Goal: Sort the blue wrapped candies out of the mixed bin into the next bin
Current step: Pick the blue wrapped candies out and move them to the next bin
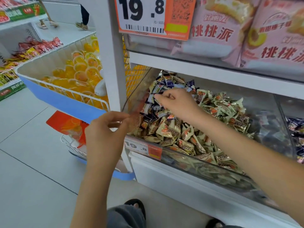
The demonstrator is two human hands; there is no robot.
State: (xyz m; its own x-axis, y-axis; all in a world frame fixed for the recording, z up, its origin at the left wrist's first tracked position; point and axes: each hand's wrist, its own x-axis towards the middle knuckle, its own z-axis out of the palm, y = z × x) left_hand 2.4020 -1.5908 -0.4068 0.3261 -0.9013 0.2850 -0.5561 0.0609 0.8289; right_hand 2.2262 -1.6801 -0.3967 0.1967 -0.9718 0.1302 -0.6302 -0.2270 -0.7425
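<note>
The mixed bin (164, 152) is a clear box on the lower shelf, heaped with cream-and-orange wrapped candies (184, 134). Several blue wrapped candies (169, 83) lie at its back left. My right hand (176, 102) reaches over the heap, thumb and forefinger pinched on a blue wrapped candy (151, 98) at the pile's left side. My left hand (105, 130) hovers by the bin's left front corner, fingers curled and apart, with nothing in it. The neighbouring bin (296, 127) at the far right holds blue wrapped candies behind a clear divider.
A white shelf post (111, 63) stands left of the bin. Beyond it is a wire basket (62, 97) of yellow jelly cups. Pink snack bags (230, 35) fill the shelf above, with a price tag (141, 15). Another person's feet (81, 25) are down the aisle.
</note>
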